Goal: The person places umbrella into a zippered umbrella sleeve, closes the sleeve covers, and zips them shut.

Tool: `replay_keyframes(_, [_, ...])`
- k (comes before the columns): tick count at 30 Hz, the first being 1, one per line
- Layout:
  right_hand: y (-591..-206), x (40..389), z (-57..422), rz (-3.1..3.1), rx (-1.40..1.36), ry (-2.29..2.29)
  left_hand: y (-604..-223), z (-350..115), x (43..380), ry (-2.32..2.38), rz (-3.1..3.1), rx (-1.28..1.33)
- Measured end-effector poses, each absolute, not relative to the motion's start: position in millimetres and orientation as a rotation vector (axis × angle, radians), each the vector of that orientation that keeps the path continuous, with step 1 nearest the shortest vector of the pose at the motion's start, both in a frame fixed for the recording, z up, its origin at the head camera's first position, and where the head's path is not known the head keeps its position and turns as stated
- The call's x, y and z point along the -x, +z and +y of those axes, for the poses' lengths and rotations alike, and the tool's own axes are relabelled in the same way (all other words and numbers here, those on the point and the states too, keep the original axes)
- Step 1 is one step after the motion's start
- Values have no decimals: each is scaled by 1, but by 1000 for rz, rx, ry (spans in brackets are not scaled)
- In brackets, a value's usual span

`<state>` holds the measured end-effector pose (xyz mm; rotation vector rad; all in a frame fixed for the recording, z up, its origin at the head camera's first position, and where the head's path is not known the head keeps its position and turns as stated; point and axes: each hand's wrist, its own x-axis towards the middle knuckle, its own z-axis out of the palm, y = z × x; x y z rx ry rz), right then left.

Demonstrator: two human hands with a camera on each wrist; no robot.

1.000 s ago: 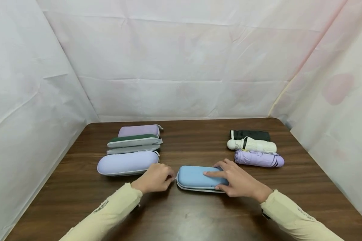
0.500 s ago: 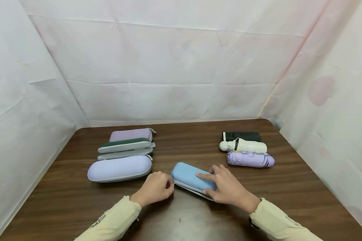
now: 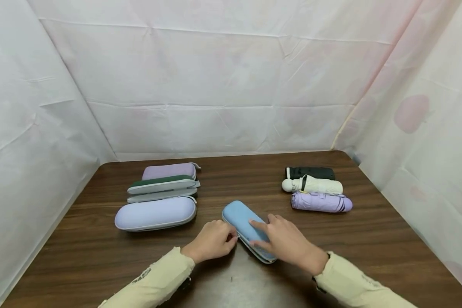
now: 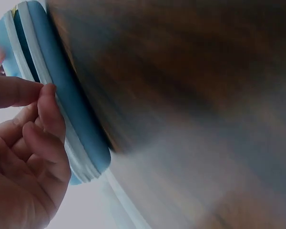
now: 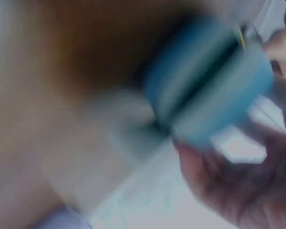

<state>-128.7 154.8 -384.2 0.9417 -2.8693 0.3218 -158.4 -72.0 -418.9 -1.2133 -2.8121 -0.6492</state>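
A light blue zippered hard case (image 3: pixel 240 216) lies slanted on the table, its far end to the left. My left hand (image 3: pixel 213 241) pinches at the zip partway along its near side; the pull itself is hidden by the fingertips. In the left wrist view the zip tape (image 4: pixel 76 155) is joined on one side of these fingers, while a dark gap (image 4: pixel 24 40) parts it on the other. My right hand (image 3: pixel 288 241) holds the case's right end, fingers over the top and thumb at the near side. The blurred right wrist view shows the gapped end (image 5: pixel 205 78).
To the left lie a lavender case (image 3: pixel 155 214), a green-and-grey case (image 3: pixel 163 185) standing partly open, and a purple case (image 3: pixel 169 171). At right are a lilac folded umbrella (image 3: pixel 321 202), a white one (image 3: pixel 319 185) and a black one (image 3: pixel 312 173). White sheeting (image 3: pixel 223 85) surrounds the table.
The blue case has turned, its right end swinging toward me. My left hand has travelled from its left end along the zip on the near side. My right hand keeps its hold.
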Motion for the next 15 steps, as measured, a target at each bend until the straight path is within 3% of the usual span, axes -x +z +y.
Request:
replay_keyframes(8, [-365, 176, 159, -2438, -1765, -339, -417, -76, 166, -601, -2840, 1248])
replay_keyframes(15, [-364, 181, 152, -2372, -1810, -455, -415, -78, 166, -562, -2837, 1301])
